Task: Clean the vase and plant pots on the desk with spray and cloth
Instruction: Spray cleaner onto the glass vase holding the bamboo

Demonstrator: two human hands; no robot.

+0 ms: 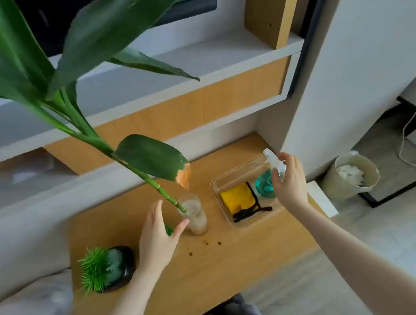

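Reaching with my left hand (156,237), fingers spread and empty, beside the glass vase (194,214) to steady it on the desk (252,263). Right hand (288,181) curls loosely at the spray bottle (269,180) in the clear tray (235,225); firm grip: cannot tell. Yellow cloth (236,200) lies alongside.

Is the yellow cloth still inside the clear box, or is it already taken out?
Inside. The yellow cloth lies folded on the floor of the clear box, beside the spray bottle; neither hand touches it.
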